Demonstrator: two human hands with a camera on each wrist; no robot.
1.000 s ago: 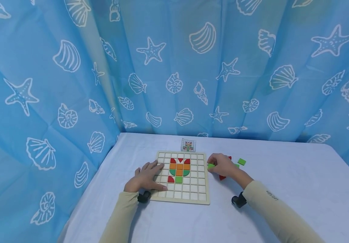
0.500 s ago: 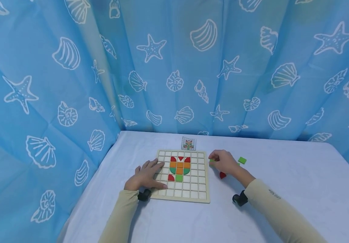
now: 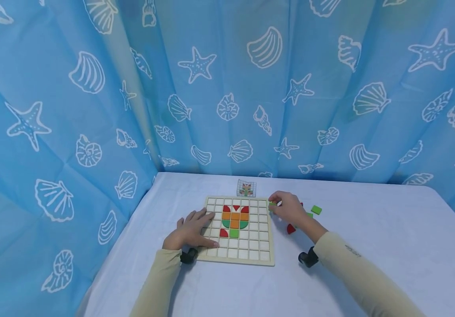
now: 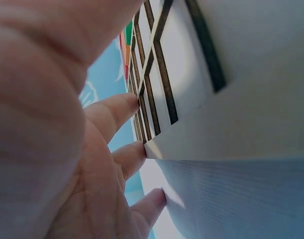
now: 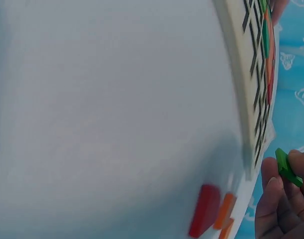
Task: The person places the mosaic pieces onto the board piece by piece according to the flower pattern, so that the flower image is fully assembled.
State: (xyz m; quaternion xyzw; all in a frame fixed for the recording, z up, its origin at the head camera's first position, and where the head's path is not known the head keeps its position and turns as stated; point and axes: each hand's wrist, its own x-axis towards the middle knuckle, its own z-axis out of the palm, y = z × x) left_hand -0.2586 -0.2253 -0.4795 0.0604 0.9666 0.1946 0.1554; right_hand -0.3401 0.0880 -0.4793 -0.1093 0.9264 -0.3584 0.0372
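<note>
My left hand [image 3: 189, 231] rests with spread fingers on the left side of a wooden grid board [image 3: 253, 262]. In the left wrist view, its fingertips touch the board's edge and grid. Red, orange and green tiles [image 3: 235, 216] form a tulip-like figure on the board. Just off the board's upper right edge, my right hand [image 3: 288, 208] pinches a green tile [image 5: 287, 168] between thumb and fingers. That tile is held tilted in the right wrist view. A quarter-round red tile [image 3: 291, 229] lies on the cloth below this hand.
Beyond the board lies a small pattern card [image 3: 246, 188]. A loose green square [image 3: 316, 210] sits right of my right hand, with other pieces partly hidden by the hand. Orange pieces [image 5: 225, 211] show in the right wrist view. A blue shell-print curtain [image 3: 227, 88] borders the white table.
My right hand has moved slightly farther from me along the board's right edge, still pinching the green tile. The left hand and the tiles on the board stay put.
</note>
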